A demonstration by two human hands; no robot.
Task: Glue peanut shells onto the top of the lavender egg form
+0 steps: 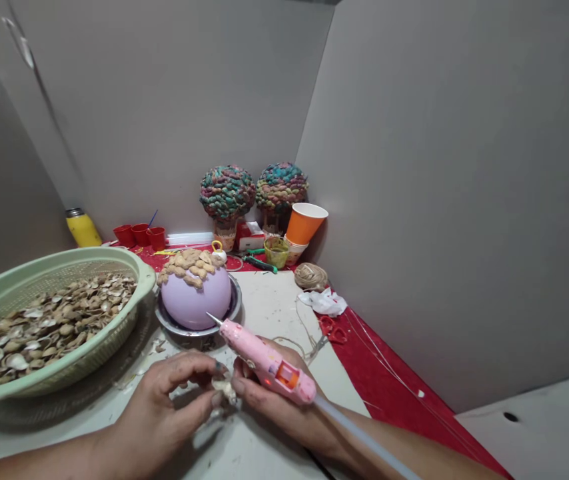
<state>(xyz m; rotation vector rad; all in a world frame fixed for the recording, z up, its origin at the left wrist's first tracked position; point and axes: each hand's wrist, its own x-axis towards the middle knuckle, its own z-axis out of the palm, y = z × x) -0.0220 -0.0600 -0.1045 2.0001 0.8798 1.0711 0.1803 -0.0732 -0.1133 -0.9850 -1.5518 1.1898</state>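
My right hand point(277, 400) is closed round a pink hot glue gun point(259, 357), its nozzle pointing up and left toward the balloon. A glue stick point(364, 437) trails from its back end. Between the thumb and fingers of my left hand point(169, 400) is a small pale piece that looks like a peanut shell point(225, 390); my right fingertips also reach it. Just beyond my hands, a light purple balloon point(197, 300) rests in a metal bowl point(236, 303). Peanut shells point(189, 265) cover the balloon's top.
At left stands a green colander point(144, 270) full of shells. Behind are two colourful shell-covered trees point(227, 193), red cups point(140, 235), a yellow bottle point(83, 228), an orange paper cup point(304, 225) and pliers point(260, 264). Twine point(310, 276) and red scissors point(333, 330) lie at right.
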